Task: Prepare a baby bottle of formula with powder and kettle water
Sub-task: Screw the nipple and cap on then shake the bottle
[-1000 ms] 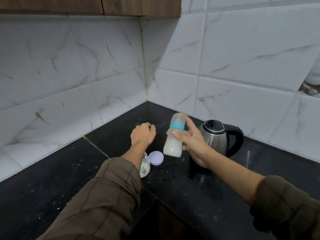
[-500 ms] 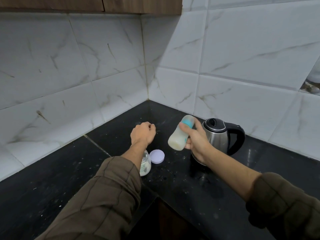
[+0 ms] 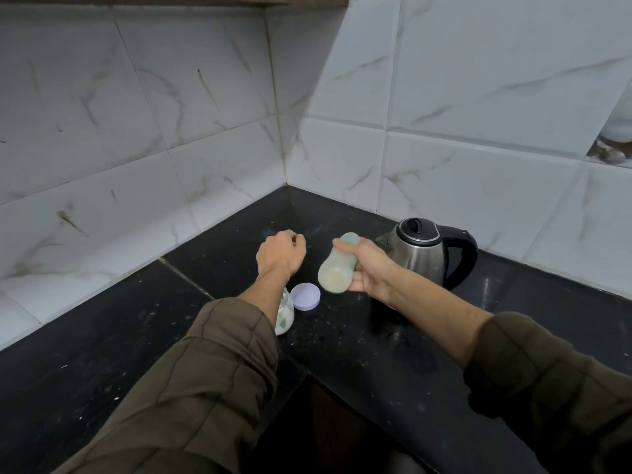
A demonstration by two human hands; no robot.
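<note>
My right hand (image 3: 371,268) grips a baby bottle (image 3: 337,268) with a teal collar, full of milky liquid. The bottle is tilted with its base toward me and blurred by motion, above the black counter (image 3: 119,354). Just behind my right hand stands the steel kettle (image 3: 424,251) with its black lid and handle. My left hand (image 3: 280,253) hovers over the counter in a loose fist and holds nothing. Under my left forearm a glass powder jar (image 3: 285,314) is partly hidden. Its lilac lid (image 3: 306,295) lies flat beside it.
White marble-look tiled walls (image 3: 444,114) meet in a corner behind the counter. Powder specks dot the black counter. The counter's inner edge runs near my body at the bottom, with a dark gap below it.
The bottle went from upright to tilted with its base toward me, and my right hand closed around it and dropped lower. My left hand stayed in place.
</note>
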